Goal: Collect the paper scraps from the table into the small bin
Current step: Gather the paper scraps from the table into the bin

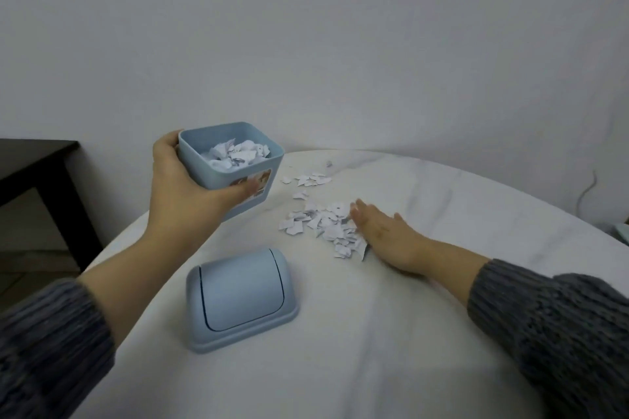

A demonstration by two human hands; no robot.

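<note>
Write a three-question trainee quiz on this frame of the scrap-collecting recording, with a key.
1. True or false: the lid is fitted on the small bin.
2. What does the left hand grip? A) the small bin B) the lid C) nothing
3. Fill in: the right hand lies flat on the table beside a pile of ____.
Key: 1 false, the lid lies on the table, apart from the small bin. 2 A. 3 paper scraps; more already lie in the small bin.
</note>
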